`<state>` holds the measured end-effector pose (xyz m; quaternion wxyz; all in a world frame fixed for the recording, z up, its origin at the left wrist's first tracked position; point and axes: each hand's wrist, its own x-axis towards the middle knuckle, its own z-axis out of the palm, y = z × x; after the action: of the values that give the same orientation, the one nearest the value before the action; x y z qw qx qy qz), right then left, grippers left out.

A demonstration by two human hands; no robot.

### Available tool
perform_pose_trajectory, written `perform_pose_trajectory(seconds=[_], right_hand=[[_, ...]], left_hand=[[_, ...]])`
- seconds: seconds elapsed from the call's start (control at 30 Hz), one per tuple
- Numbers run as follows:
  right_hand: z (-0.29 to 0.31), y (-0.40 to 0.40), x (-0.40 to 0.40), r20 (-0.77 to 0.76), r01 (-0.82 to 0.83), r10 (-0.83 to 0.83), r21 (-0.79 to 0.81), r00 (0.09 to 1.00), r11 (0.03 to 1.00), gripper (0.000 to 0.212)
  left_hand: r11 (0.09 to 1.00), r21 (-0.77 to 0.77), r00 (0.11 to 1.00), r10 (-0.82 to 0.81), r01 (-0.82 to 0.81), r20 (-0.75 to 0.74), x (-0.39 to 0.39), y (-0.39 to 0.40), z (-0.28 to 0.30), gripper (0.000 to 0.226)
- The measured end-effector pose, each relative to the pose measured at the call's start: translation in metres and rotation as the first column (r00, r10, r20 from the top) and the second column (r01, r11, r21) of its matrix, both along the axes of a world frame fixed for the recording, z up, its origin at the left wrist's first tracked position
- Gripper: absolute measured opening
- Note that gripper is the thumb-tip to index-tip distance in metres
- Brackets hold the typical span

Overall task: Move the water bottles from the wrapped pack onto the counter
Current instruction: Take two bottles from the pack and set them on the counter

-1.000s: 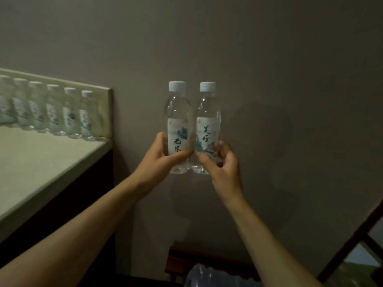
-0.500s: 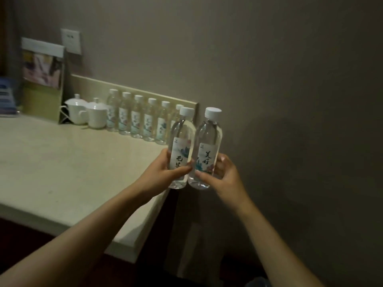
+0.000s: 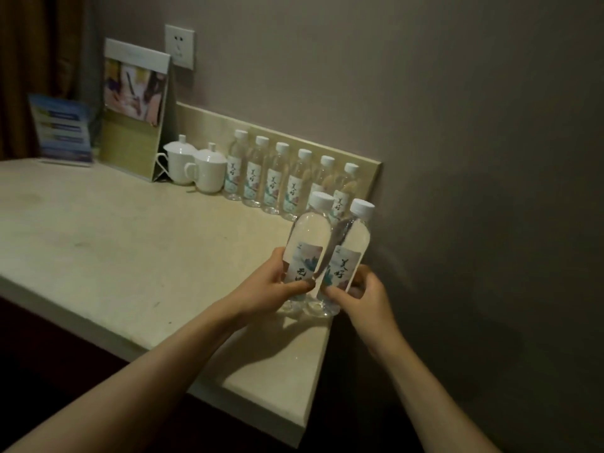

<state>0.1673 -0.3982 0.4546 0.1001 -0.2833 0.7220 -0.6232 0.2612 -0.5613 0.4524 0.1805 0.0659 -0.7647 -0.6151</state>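
So we're holding two water bottles side by side at the right end of the counter [image 3: 114,250]. Our left hand [image 3: 274,286] is gripping the left bottle [image 3: 307,243] around its label, and our right hand [image 3: 362,294] is gripping the right bottle [image 3: 351,253] the same way. Both are leaning a bit right, bases at the countertop. Six more bottles [image 3: 277,178] are lining the backsplash beside two lidded white cups [image 3: 196,165].
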Motion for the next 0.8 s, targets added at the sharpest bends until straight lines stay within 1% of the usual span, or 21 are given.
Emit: perform_pose_trajectory(seconds=[0.1, 0.2, 0.3, 0.47, 0.6, 0.7, 0.8], right_hand=[[0.003, -0.018, -0.006, -0.071, 0.019, -0.016, 0.043, 0.997, 0.999, 0.047], [0.003, -0.031, -0.018, -0.158, 0.020, -0.004, 0.097, 0.987, 0.995, 0.046], [0.001, -0.046, -0.032, -0.218, 0.001, 0.029, 0.133, 0.976, 0.991, 0.045], [-0.003, -0.076, -0.044, -0.200, -0.010, 0.037, 0.135, 0.979, 0.991, 0.054], [-0.003, -0.101, -0.049, -0.201, -0.024, 0.055, 0.149, 0.978, 0.989, 0.053], [-0.002, -0.126, -0.050, -0.202, -0.031, 0.065, 0.169, 0.977, 0.985, 0.052], [0.000, -0.160, -0.052, -0.206, -0.020, 0.059, 0.184, 0.977, 0.983, 0.050]], left_hand=[[0.998, -0.059, 1.000, 0.024, -0.024, -0.001, -0.005, -0.015, 0.000, 0.050], [0.991, -0.128, 0.998, 0.053, -0.049, 0.022, -0.010, -0.030, 0.000, 0.052], [0.973, -0.200, 0.991, 0.124, -0.113, 0.042, -0.015, -0.041, 0.001, 0.049], [0.955, -0.216, 0.972, 0.223, -0.204, 0.069, -0.020, -0.062, 0.009, 0.053], [0.934, -0.245, 0.956, 0.284, -0.258, 0.074, -0.026, -0.086, 0.013, 0.052], [0.931, -0.222, 0.950, 0.308, -0.290, 0.051, -0.031, -0.112, 0.012, 0.050], [0.933, -0.216, 0.951, 0.305, -0.288, 0.051, -0.037, -0.149, 0.012, 0.050]])
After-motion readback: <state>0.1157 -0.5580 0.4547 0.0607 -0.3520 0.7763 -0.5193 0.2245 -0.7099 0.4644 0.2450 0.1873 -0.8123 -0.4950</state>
